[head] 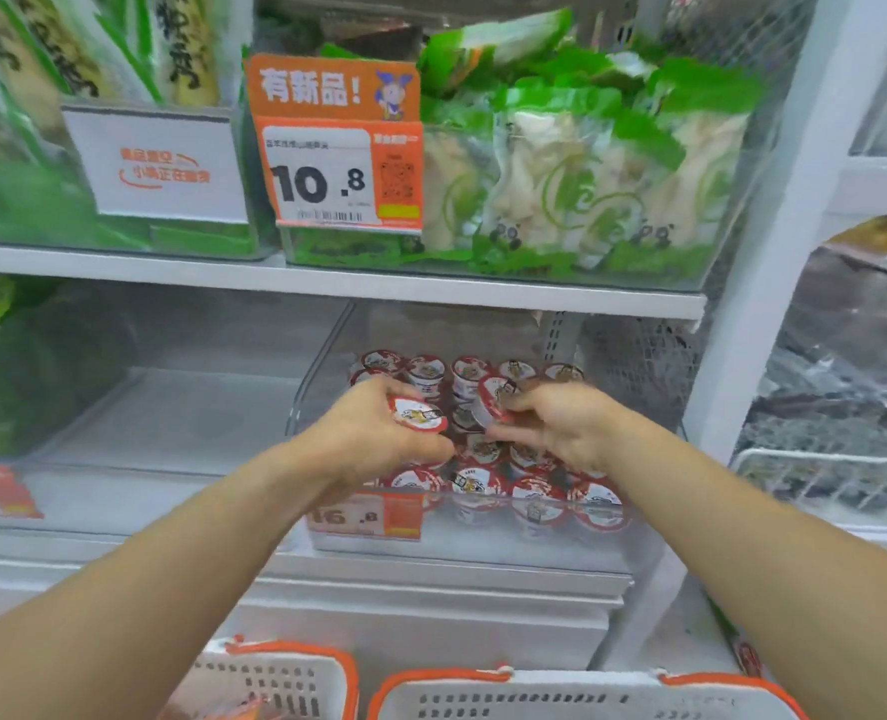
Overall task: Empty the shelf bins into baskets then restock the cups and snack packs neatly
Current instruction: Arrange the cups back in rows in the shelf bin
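Both hands over the clear bin [483,543] of cups [475,483], left hand [374,433] fingers curled around one cup [417,414], right hand [555,423] pinching another cup [494,400] tilted on edge; the tilted one likely risked slipping and toppling rows below.

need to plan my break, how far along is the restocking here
Looks like mid-restock. Done: the right-hand clear bin already holds rows of red-lidded cups. In hand: the left hand holds one cup and the right hand another, both over that bin. Left: the bin beside it looks empty, and the baskets below sit mostly out of view, so their contents can't be told.
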The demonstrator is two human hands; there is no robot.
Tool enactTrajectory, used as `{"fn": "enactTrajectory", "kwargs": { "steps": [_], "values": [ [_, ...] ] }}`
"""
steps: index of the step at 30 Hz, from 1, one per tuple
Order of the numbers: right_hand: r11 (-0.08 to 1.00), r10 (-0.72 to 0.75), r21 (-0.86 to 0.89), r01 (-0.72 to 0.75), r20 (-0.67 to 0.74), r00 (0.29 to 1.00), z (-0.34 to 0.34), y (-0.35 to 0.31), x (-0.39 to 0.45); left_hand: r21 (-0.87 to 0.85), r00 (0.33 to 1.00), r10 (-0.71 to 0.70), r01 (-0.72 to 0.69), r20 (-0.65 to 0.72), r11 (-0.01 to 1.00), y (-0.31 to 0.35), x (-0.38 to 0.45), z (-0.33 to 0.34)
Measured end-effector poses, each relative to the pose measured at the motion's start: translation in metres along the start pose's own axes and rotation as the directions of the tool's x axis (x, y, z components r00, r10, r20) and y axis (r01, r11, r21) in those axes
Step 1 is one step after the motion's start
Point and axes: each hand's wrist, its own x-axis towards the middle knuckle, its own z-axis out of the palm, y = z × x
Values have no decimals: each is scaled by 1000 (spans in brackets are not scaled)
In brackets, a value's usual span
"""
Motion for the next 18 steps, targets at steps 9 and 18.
{"fn": "enactTrajectory", "kwargs": {
  "steps": [9,18],
  "values": [
    [825,-176,-566,-12,-276,945,5,4,60,521,968,200,-95,-149,848,-22,95,21],
    [632,-359,-754,179,-80,930,2,13,52,822,991,134,-71,-7,565,-37,101,16]
  ]
}}
